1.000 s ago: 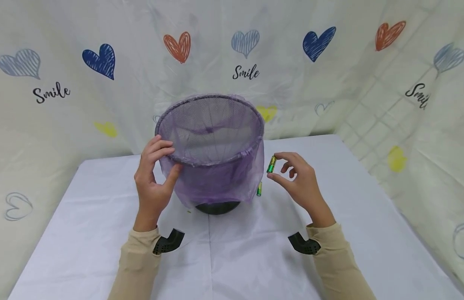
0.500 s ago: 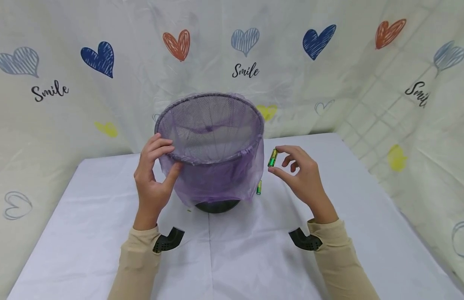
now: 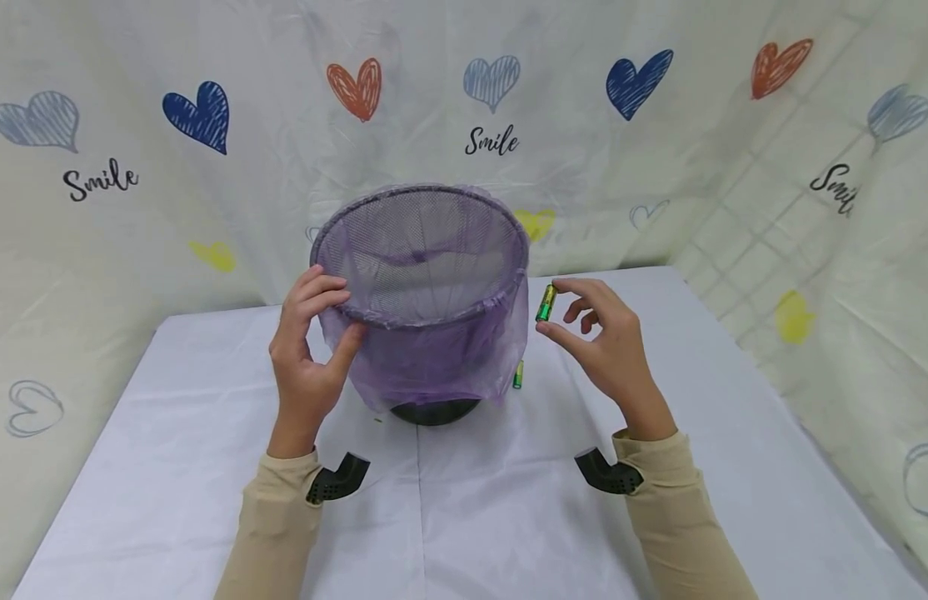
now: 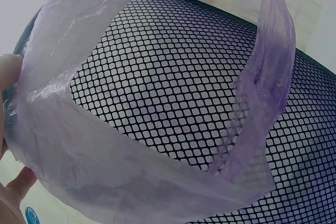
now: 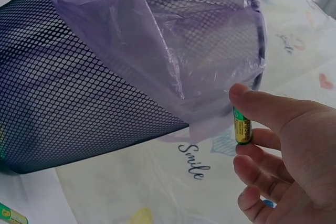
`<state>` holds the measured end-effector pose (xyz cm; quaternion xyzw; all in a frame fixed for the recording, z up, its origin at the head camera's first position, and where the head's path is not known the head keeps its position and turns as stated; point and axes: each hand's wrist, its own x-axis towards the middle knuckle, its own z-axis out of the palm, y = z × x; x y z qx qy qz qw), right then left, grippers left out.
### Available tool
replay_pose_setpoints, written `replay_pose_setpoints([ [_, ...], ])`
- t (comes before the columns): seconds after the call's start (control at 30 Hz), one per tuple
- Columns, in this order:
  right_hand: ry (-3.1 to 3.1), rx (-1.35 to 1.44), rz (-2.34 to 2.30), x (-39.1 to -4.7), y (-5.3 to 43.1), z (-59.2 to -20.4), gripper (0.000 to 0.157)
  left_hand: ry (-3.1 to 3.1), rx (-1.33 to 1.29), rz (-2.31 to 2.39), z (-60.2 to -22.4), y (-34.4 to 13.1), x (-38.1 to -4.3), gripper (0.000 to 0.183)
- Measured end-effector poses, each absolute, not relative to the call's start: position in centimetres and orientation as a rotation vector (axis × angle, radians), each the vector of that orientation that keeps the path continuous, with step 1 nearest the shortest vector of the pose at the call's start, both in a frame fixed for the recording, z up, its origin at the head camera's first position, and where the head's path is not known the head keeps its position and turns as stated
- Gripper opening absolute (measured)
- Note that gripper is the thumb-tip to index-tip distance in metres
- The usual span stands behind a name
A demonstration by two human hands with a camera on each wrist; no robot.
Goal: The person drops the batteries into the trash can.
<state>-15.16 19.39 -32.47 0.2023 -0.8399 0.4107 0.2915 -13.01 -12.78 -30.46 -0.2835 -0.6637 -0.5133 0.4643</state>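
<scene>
A black mesh wastebasket (image 5: 79, 87), lined with a thin purple plastic bag (image 3: 434, 367), leans with its mouth tilted towards me in the head view. My left hand (image 3: 308, 358) grips its rim at the left, fingers over the edge and thumb below on the bag. To the right of the basket, my right hand (image 3: 606, 342) pinches a green and yellow battery (image 3: 546, 303) by its two ends between thumb and forefinger, raised near the rim. A second battery (image 3: 518, 374) of the same colours lies on the table by the basket's right side.
The basket's dark base (image 3: 436, 412) shows under the bag on a white-covered table (image 3: 509, 517). A tiny greenish bit (image 3: 377, 420) lies left of the base. Behind hangs a pale curtain (image 3: 426, 150) printed with hearts and lettering.
My right hand, with the battery, has risen a little and shifted slightly right. My left hand and the basket have stayed in place.
</scene>
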Motion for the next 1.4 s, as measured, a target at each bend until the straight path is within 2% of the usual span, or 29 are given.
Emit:
replay_pose_setpoints([
  [1.4, -2.075, 0.583, 1.226, -15.7, 16.2, -28.2, 0.050, -1.620, -0.687, -1.281, -30.5, -12.7, -13.1, 0.043],
])
